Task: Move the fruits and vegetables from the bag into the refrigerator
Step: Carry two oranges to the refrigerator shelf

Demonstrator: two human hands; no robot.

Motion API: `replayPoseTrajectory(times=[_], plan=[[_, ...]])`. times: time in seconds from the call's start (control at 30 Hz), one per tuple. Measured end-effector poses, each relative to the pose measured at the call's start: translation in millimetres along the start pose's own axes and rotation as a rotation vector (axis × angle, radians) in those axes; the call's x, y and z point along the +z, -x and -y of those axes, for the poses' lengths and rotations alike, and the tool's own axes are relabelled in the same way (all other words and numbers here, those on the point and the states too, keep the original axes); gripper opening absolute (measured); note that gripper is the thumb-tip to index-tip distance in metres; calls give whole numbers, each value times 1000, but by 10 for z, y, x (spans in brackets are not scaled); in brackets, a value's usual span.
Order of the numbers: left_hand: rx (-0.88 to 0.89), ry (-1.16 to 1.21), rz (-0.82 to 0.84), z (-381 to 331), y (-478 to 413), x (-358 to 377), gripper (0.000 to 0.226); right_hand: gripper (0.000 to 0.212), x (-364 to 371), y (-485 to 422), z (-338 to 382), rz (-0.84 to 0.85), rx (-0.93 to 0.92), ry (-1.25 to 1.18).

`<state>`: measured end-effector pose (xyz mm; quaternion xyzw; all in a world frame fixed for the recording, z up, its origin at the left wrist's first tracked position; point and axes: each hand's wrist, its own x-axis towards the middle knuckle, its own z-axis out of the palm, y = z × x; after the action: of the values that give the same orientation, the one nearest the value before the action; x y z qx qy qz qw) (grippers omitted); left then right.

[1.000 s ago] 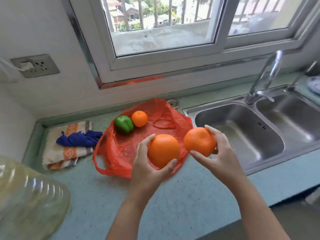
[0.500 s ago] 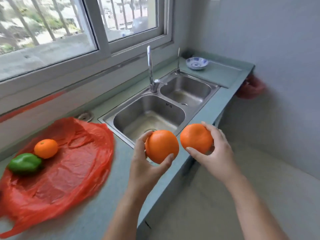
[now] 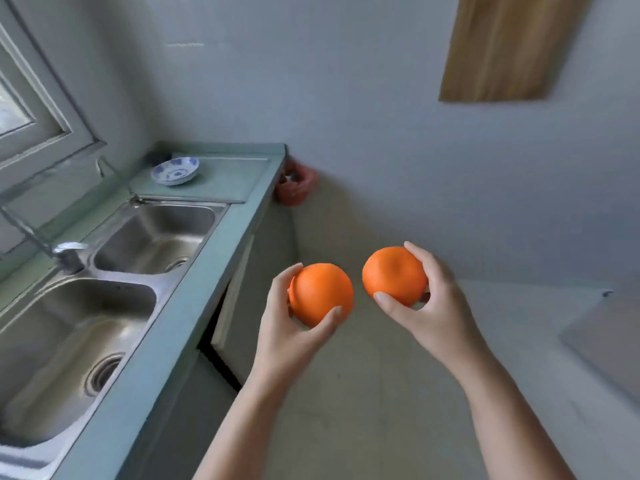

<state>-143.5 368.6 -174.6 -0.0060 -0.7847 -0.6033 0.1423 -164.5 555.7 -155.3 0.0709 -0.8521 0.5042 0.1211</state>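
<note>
Pale tiled wall, wooden panel upper right. Green surface along left, double steel sink, window frame top-left. Beige floor, daylight.

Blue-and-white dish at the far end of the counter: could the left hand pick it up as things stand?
Probably not. The left hand is full, its fingers wrapped around an orange, and the dish sits well beyond it, past the sink.

Head camera looks down past the sink edge toward the floor, close.
</note>
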Motion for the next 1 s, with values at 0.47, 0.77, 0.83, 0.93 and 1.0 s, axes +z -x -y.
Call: replayPoseTrajectory(times=[0.47,0.77,0.83,0.93,1.0], plan=[[82,113,474,-385,-455,2570,64,73,-1916,95,-1224,-439,289,100],[89,204,721,-347,-886,3965,66,71,-2678,-147,-1894,-661,433,167],[91,221,765,-365,-1102,4284,66,72,-2865,-366,-2044,-704,460,178],[103,253,797,-502,-1505,4738,64,74,-3176,-790,-2211,-742,487,202],[119,282,825,-633,-1790,5028,64,75,-3393,-1097,-2293,-765,500,217]])
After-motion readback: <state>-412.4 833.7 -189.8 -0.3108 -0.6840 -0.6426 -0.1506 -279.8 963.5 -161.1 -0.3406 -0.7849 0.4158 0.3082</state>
